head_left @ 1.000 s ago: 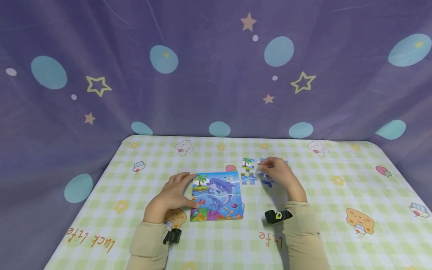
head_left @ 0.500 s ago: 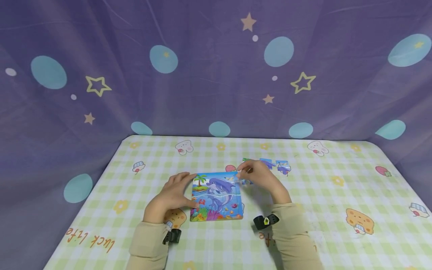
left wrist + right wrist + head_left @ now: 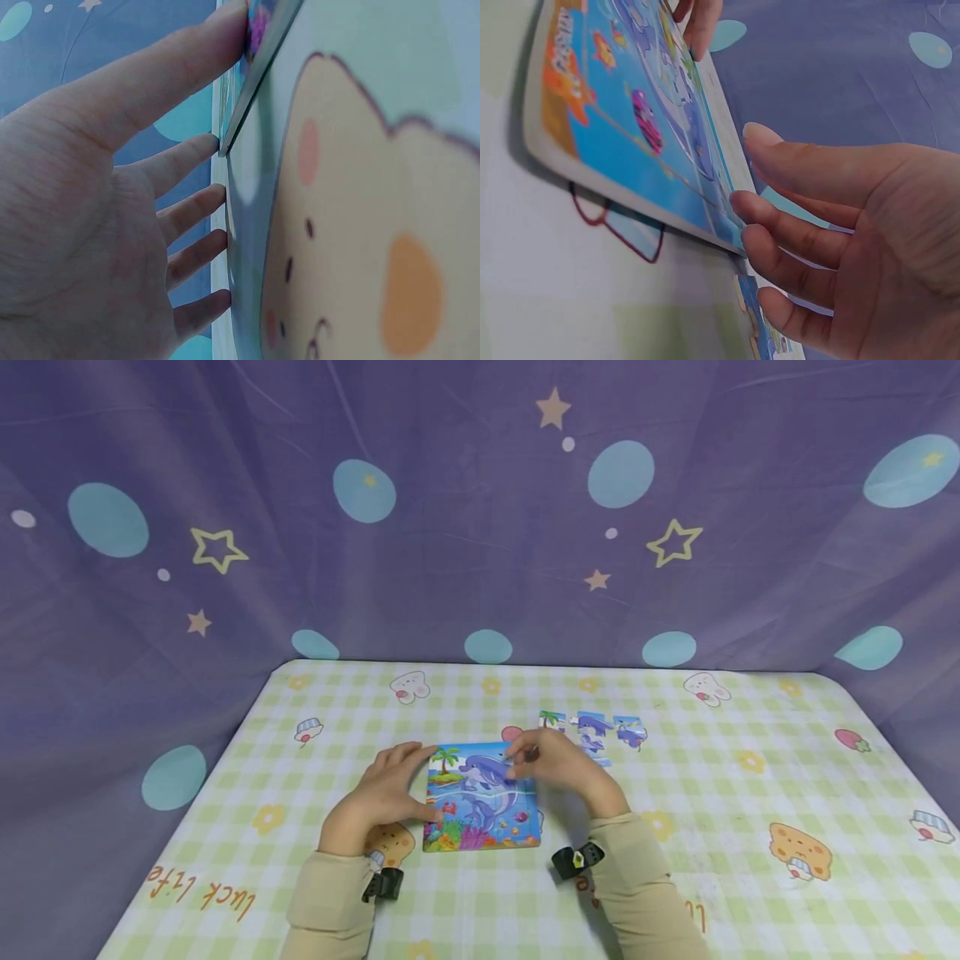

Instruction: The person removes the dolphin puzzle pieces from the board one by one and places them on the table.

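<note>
A square dolphin picture puzzle (image 3: 483, 818) lies on the cloth between the two hands. The left hand (image 3: 381, 793) rests at its left side with the fingers spread; in the left wrist view the thumb (image 3: 199, 56) lies over its edge. Above the puzzle's upper right part is the right hand (image 3: 558, 764). In the right wrist view the right hand's fingers (image 3: 795, 270) are loosely bent beside the board, and nothing shows between them and the thumb. The index fingertip is hidden behind the thumb. Several loose puzzle pieces (image 3: 630, 732) lie just beyond the right hand, which partly covers them.
A green and white checked cloth (image 3: 750, 827) with printed cartoon figures covers the table. A purple curtain (image 3: 450, 585) with stars and blue ovals hangs behind it. Each wrist wears a black camera, such as the left wrist camera (image 3: 384, 883).
My right hand has moved left from the loose pieces to over the puzzle's upper right part, uncovering several pieces. The left hand stays at the puzzle's left side.
</note>
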The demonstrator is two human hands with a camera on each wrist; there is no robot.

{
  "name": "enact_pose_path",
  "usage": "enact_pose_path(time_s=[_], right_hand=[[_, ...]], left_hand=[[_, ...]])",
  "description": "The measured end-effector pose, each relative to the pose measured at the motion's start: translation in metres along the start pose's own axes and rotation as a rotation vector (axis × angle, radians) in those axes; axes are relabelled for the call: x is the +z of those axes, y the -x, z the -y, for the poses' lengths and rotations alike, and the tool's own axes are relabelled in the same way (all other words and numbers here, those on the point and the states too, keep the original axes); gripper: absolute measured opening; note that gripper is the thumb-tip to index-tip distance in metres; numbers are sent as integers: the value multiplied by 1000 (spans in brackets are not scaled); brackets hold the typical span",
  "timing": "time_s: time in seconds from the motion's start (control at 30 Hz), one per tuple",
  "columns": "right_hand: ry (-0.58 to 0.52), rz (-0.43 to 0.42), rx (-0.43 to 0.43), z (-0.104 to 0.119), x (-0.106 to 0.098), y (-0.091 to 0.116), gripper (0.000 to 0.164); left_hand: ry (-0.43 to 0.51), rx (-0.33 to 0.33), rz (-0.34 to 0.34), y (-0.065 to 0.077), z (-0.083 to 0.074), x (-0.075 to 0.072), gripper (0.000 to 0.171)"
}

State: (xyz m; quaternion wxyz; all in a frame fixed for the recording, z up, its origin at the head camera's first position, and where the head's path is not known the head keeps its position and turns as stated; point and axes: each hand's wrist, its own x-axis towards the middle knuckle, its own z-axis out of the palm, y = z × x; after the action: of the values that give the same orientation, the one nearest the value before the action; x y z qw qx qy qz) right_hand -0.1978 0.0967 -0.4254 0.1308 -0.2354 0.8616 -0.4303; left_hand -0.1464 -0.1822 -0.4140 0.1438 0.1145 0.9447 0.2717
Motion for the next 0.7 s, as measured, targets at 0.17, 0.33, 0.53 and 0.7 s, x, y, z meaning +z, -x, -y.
enact_pose_path(time_s=[0.17, 0.33, 0.53, 0.7], right_hand=[[16, 27, -22, -3, 3, -1, 24], [22, 43, -8, -3, 5, 0, 29], [67, 92, -6, -2, 6, 1, 36], [78, 113, 4, 1, 6, 1, 37]], left_hand=[[2, -4, 6, -1, 0, 0, 99], [-1, 1, 5, -1, 0, 0, 99], [-1, -1, 4, -1, -1, -1, 99], [-5, 0, 2, -1, 0, 0, 100]])
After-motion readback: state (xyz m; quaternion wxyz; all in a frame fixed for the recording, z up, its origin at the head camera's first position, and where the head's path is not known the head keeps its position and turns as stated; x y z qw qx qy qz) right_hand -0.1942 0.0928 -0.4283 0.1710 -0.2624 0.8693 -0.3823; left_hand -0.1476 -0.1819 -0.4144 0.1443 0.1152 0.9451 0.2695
